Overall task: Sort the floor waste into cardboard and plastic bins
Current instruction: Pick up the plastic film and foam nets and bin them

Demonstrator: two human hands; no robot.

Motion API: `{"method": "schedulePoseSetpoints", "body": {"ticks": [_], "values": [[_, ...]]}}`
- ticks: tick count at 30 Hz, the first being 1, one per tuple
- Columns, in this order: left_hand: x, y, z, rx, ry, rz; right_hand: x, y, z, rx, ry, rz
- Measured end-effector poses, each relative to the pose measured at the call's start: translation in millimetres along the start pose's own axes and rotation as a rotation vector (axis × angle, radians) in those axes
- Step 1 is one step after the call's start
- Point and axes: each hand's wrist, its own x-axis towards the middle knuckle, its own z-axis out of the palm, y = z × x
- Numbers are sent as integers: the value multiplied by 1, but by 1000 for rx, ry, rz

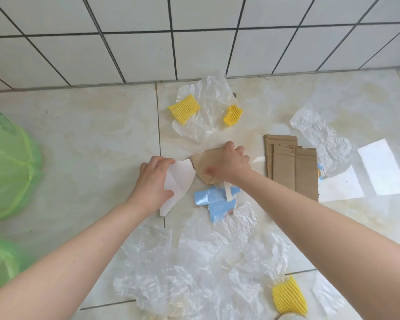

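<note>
- A torn white card piece (179,184) is gripped by the curled fingers of the left hand (153,183), above the pale tiled floor (90,139).
- A brown torn cardboard piece (202,166) is gripped by the right hand (229,163), just beside the white piece.
- Two green-lined bins (7,162) are located at far left.

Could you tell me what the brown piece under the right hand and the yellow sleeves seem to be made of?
The brown piece under the right hand looks like matte cardboard: flat, stiff and dull tan. The yellow sleeves look like foam netting, probably plastic: ribbed, soft-looking mesh.
</note>
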Motion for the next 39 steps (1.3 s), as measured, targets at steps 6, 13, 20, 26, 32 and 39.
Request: {"method": "schedulePoseSetpoints", "body": {"ticks": [6,13,20,26,32,39], "values": [[8,7,-6,-179,-108,-215,2,-14,4,274,-21,-80],[3,8,-29,-1050,-13,-480,-11,12,-35,742,89,-80],[0,46,-40,-1112,-160,-332,-37,69,-76,719,107,-107],[-6,84,5,-456,-262,-42,-51,134,-73,316,180,40],[-11,92,37,77,-248,93,-52,178,-57,179,306,311],[-12,93,41,59,-215,-13,-42,177,-37,304,247,266]]}}
